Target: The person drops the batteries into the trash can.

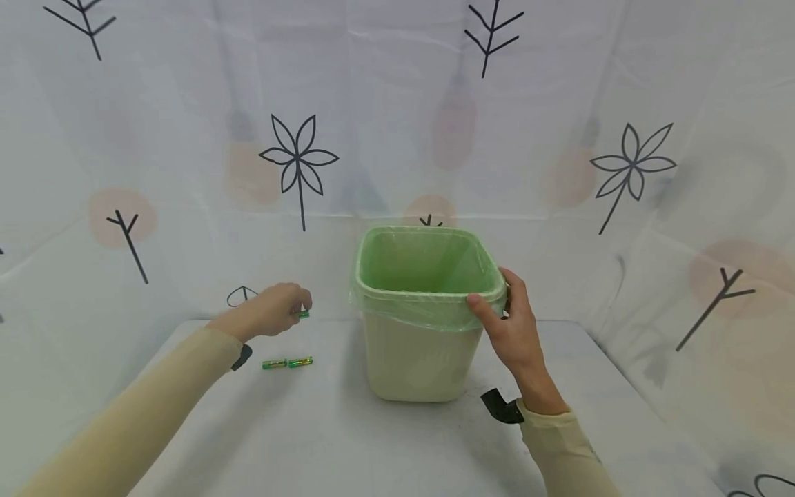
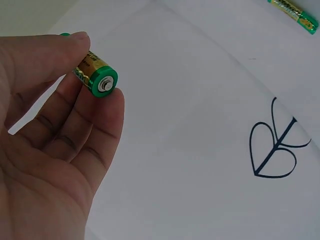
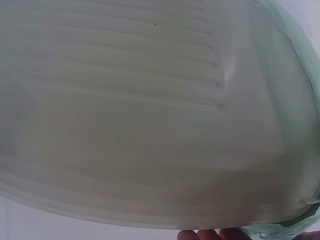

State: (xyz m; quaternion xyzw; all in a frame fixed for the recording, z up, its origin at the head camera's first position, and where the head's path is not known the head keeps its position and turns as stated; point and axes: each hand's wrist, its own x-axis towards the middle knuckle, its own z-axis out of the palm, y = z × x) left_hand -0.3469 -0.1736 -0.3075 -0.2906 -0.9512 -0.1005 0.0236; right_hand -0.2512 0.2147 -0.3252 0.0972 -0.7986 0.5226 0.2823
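Two batteries left of a wastebasket
They lie end to end on the table; a third battery in the left hand; right hand at the wastebasket's right rim; backdrop behind.

No readable text, brand or number. Held battery: dark lettering on its gold band, too small and blurred to read. Lying battery, top right of left wrist view: label marks, illegible. Head view, left battery and right battery: print too tiny to make out.
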